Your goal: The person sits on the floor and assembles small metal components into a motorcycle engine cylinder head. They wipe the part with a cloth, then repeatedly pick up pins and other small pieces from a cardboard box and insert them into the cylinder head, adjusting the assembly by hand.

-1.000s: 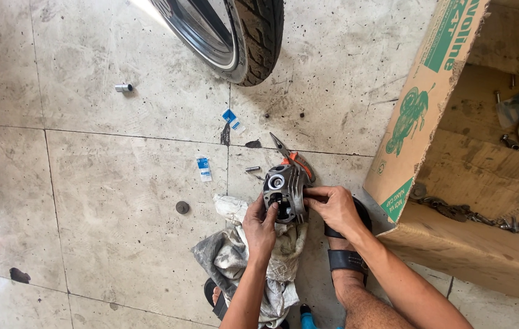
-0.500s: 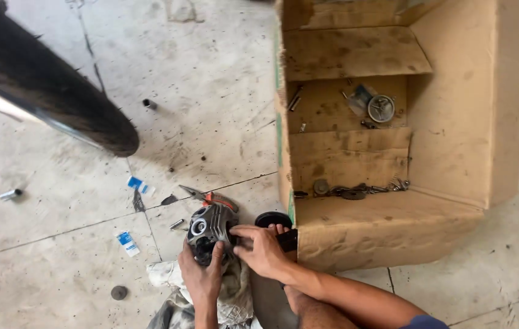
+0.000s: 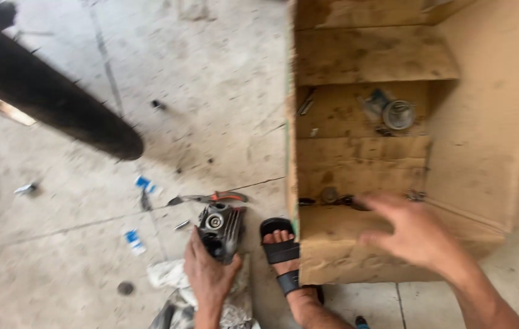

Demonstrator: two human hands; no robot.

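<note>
Black rubber, a motorcycle tyre [image 3: 52,97], slants across the upper left of a stained concrete floor [image 3: 211,73], with a small metal piece [image 3: 26,189] lying below it. Scraps of blue-and-white wrapper [image 3: 133,240] dot the floor further right, near a dark round washer [image 3: 125,288]. Red-handled pliers [image 3: 211,198] lie flat just above a finned metal engine cylinder head [image 3: 220,228], which stands on a grey rag [image 3: 177,298] spread on the floor. The person's left hand [image 3: 208,274] grips the cylinder head from below, fingers wrapped round its lower edge. Just beside it, a foot in a black strap sandal [image 3: 281,250] rests against the front flap of an opened cardboard box [image 3: 485,152]. Inside the box lie a thin metal tool [image 3: 306,102], a round metal part [image 3: 398,114] and, lower down, a length of chain [image 3: 332,198]. The right hand [image 3: 415,234] hovers empty over the box's front flap, fingers spread wide and blurred, partly hiding the chain end behind it.
</note>
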